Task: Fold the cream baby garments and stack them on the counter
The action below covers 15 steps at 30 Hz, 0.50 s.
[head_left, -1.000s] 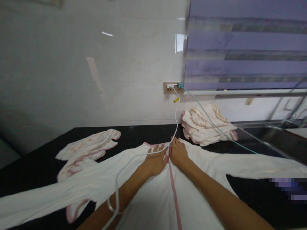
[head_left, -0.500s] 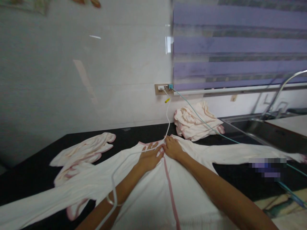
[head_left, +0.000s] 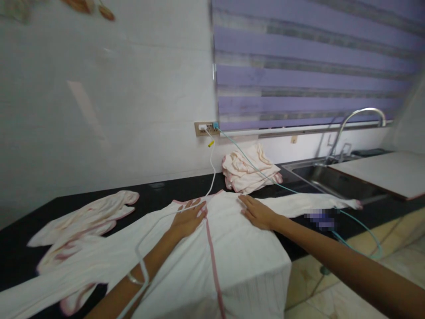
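A white long-sleeved shirt with pink trim lies spread over the black counter, its sleeves stretched out to both sides and its lower part hanging over the front edge. My left hand rests open on the shirt near the collar. On the shoulder to the right lies my right hand, open with the fingers apart. A white cable crosses over my left hand and forearm. Beneath the right sleeve sits a blurred purple object with a teal cord.
A crumpled white garment lies on the counter at left. Folded white clothes sit against the wall below a socket. A teal cord runs across them. A steel sink with a tap and a white board stand at right.
My right hand has moved right from the collar to the shirt's shoulder, its fingers now spread. My left hand stays by the collar. The view has turned right, showing more of the sink.
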Each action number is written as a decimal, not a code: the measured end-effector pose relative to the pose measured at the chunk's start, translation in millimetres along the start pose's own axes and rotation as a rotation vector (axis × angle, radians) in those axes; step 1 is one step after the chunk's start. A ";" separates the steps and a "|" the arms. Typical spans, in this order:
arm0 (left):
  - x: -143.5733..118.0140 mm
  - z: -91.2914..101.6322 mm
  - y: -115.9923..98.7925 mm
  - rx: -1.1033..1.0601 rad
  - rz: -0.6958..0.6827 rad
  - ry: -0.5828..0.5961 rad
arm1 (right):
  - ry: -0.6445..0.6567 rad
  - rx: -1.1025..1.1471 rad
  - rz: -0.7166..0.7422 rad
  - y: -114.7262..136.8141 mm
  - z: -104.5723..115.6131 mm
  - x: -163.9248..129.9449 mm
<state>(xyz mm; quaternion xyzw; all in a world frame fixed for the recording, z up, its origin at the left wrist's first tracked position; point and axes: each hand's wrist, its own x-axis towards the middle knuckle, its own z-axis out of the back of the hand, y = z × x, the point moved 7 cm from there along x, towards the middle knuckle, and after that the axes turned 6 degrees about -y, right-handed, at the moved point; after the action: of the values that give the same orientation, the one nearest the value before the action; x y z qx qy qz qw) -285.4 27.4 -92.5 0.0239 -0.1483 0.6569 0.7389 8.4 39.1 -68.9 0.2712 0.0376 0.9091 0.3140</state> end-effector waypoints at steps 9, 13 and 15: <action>4.1 1.6 1.6 0.048 -0.027 -0.024 | 0.053 -0.017 -0.245 -82.3 59.6 -66.6; 4.3 3.5 -0.2 0.061 -0.020 -0.008 | 0.017 -0.218 -0.582 -134.9 116.6 -97.0; 4.0 2.3 0.8 0.077 -0.011 0.010 | -0.035 -0.324 -0.811 -167.5 153.6 -123.6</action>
<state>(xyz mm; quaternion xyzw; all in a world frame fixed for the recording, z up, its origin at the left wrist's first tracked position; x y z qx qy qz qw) -286.3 30.8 -89.4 0.0500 -0.1189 0.6580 0.7419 261.1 84.3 -36.4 0.1973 -0.0073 0.7014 0.6849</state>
